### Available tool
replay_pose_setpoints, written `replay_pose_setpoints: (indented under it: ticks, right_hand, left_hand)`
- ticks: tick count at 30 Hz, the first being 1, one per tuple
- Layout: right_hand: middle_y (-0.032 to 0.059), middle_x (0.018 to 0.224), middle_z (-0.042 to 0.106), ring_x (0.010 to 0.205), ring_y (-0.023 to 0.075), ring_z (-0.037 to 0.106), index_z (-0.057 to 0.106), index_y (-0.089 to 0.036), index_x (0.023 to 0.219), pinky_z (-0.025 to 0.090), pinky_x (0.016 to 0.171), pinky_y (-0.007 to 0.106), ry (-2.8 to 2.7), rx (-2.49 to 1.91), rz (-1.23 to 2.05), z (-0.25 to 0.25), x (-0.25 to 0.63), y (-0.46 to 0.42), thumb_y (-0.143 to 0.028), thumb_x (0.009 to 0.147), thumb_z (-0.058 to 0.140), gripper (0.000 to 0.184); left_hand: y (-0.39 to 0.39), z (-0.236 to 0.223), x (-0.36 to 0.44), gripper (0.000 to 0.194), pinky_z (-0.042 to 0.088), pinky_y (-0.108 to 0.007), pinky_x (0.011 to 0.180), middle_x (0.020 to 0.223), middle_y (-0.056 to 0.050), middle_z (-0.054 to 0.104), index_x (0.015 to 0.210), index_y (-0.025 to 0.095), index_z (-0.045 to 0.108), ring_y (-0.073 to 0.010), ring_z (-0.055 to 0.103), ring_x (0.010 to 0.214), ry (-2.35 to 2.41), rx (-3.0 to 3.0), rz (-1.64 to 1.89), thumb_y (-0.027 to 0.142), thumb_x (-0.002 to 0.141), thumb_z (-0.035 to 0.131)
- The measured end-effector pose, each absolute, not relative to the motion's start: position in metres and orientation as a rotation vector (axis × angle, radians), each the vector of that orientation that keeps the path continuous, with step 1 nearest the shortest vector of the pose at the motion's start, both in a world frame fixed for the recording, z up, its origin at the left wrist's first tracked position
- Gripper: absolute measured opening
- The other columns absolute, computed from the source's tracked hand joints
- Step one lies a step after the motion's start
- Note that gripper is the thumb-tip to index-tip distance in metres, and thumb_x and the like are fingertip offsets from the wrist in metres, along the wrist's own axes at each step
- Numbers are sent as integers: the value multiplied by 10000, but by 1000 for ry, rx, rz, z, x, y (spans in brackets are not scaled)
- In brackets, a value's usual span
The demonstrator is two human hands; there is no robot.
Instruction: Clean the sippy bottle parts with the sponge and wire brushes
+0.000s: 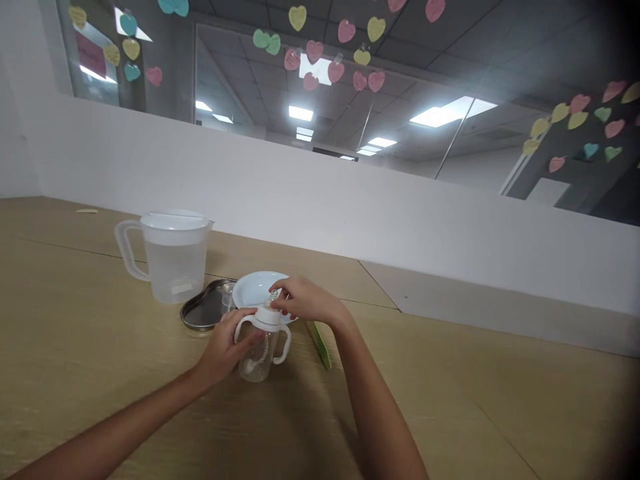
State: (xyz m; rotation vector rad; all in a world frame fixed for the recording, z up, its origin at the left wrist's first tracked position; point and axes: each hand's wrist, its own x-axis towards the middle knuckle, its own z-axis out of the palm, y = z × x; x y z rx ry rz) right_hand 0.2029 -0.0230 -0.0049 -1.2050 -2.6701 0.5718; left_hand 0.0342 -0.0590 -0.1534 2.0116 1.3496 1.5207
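Note:
A clear baby bottle (260, 350) with a white collar and two white handles stands on the wooden table. My left hand (227, 343) is wrapped round its side from the left. From above and behind, my right hand (305, 300) reaches in, its fingertips pinched on the bottle's nipple at the top. A light plate (253, 288) lies just behind the bottle.
A lidded clear plastic jug (173, 257) holding water stands at the back left. A metal tray (205, 310) with a small clear cup (227, 297) sits between jug and plate. A green flat object (320, 343) lies right of the bottle. A white partition wall runs behind the table.

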Motion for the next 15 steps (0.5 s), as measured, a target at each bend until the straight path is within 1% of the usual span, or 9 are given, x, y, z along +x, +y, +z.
replay_pose_setpoints:
  ticks: [3,6,8,11,13,15]
  right_hand:
    - [76,849,699,638,110,620,640,-93,1077,425,550,194,-2644,-1227,524,-1,202,-27,-212,844,515,290]
    - [48,804,687,627,102,584,680,-125,973,390,558,198,-2664,-1194,437,1,201,-30,-200,833,526,221]
    - [31,771,673,631,100,560,693,-140,902,360,557,200,-2701,-1148,387,2,201,-30,-193,806,562,171]
    - [16,748,660,637,98,538,699,-150,845,328,559,204,-2761,-1118,361,2,202,-32,-177,773,589,134]
    - [11,745,658,640,99,531,701,-155,850,317,560,208,-2781,-1123,351,2,202,-33,-177,763,596,139]
    - [11,751,659,646,102,530,700,-157,863,313,562,212,-2786,-1143,324,2,201,-34,-177,758,597,148]
  left_hand:
    - [-60,-153,34,385,435,-371,884,1069,-44,665,1104,224,608,-239,571,1004,1348,2056,1497,491,840,525]
    - [-59,-154,35,392,427,-368,896,1122,-43,644,1147,235,576,-237,557,1038,1364,2115,1484,482,847,523]
    - [-58,-156,35,425,424,-382,904,1148,-56,630,1168,230,557,-249,545,1060,1387,2166,1459,490,831,546]
    - [-58,-156,35,469,429,-403,894,1132,-72,629,1144,217,558,-268,542,1055,1395,2260,1417,513,783,600]
    - [-57,-155,32,485,430,-401,894,1140,-78,619,1152,214,541,-266,540,1056,1356,2307,1472,512,775,608]
    - [-52,-154,24,441,418,-393,921,1163,-86,600,1164,206,515,-251,530,1080,1329,2283,1651,479,821,562]
